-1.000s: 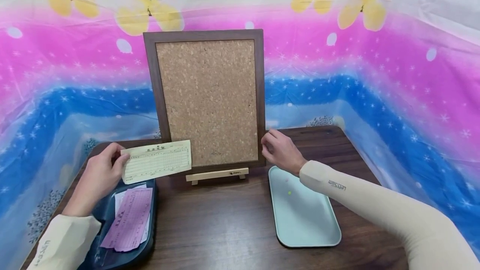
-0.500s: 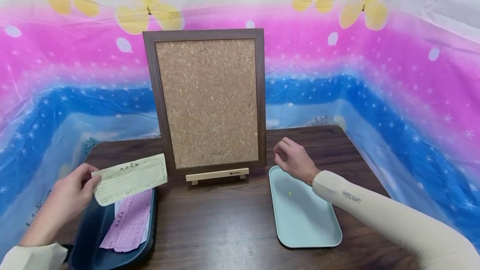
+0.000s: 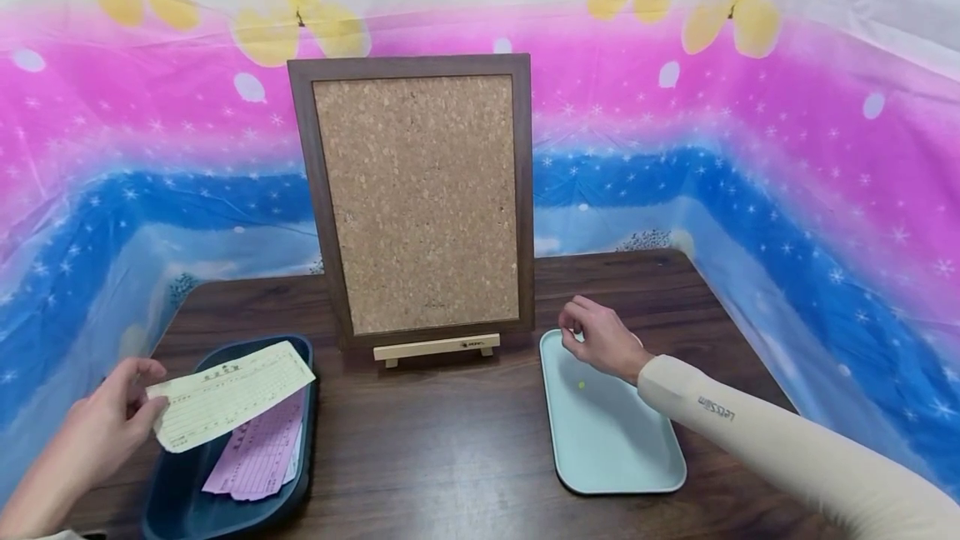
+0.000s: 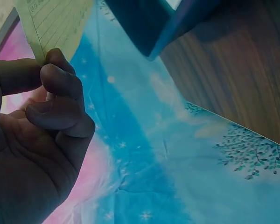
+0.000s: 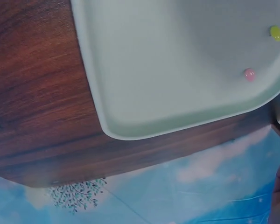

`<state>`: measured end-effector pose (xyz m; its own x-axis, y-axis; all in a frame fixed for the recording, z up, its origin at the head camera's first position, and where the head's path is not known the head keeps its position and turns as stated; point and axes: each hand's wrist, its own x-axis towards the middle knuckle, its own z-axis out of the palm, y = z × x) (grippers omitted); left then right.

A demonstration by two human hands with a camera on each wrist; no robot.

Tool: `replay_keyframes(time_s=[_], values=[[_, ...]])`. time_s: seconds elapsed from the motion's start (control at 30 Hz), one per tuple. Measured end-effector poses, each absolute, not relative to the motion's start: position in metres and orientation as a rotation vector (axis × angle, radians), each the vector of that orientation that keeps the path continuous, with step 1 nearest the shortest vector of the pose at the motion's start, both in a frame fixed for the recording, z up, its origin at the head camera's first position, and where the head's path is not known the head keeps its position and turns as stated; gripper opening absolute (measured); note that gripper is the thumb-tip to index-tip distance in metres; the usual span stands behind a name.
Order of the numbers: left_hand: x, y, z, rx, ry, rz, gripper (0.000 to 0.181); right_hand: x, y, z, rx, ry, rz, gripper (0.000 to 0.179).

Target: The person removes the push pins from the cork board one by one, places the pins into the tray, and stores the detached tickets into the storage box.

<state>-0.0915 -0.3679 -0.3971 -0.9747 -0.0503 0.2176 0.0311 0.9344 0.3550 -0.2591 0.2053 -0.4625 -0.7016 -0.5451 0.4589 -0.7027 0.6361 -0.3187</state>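
My left hand (image 3: 105, 419) pinches the left end of a pale yellow printed paper form (image 3: 232, 398), thumb and fingertips at its edge. The form slants over the dark blue tray (image 3: 153, 497), where a pink form (image 3: 258, 455) lies on whitish paper. In the left wrist view, fingertips pinch the corner of the yellow form (image 4: 51, 23). Over the far end of the pale green tray (image 3: 618, 448) is my right hand (image 3: 600, 340), fingers curled and thumb close to the index finger; I cannot tell whether something small is between them. A green pushpin (image 5: 276, 33) and a pink pushpin (image 5: 249, 74) lie in that tray.
A framed cork board (image 3: 427, 207) leans on a small wooden stand (image 3: 437, 348) at the table's back middle, with nothing pinned on it. The brown wooden table (image 3: 420, 440) runs between the two trays. A printed cloth (image 3: 615, 123) hangs around the table's back and sides.
My left hand has carried the yellow form from the board's lower left corner down and left over the dark tray. My right hand has moved from the board's right edge to above the green tray.
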Motion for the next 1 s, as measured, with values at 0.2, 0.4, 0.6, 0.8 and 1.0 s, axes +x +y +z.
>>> replay_keyframes(time_s=[0.2, 0.4, 0.6, 0.8, 1.0], values=[[-0.089, -0.372, -0.399, 0.057, -3.053, -0.540, 0.010, -0.257, 0.211, -0.468, 0.997, -2.599, 0.659, 0.015], [-0.084, -0.368, -0.403, 0.090, -3.238, -0.595, 0.021, -0.255, 0.216, -0.475, 0.983, -2.733, 0.629, 0.012], [-0.084, -0.353, -0.414, 0.101, -3.327, -0.633, 0.008, -0.253, 0.223, -0.482, 0.979, -2.832, 0.650, 0.009], [-0.082, -0.342, -0.425, 0.075, -3.391, -0.690, 0.007, -0.253, 0.227, -0.491, 0.976, -2.866, 0.671, 0.012], [-0.082, -0.337, -0.433, 0.010, -3.501, -0.807, 0.009, -0.252, 0.232, -0.498, 0.987, -2.873, 0.690, 0.013]])
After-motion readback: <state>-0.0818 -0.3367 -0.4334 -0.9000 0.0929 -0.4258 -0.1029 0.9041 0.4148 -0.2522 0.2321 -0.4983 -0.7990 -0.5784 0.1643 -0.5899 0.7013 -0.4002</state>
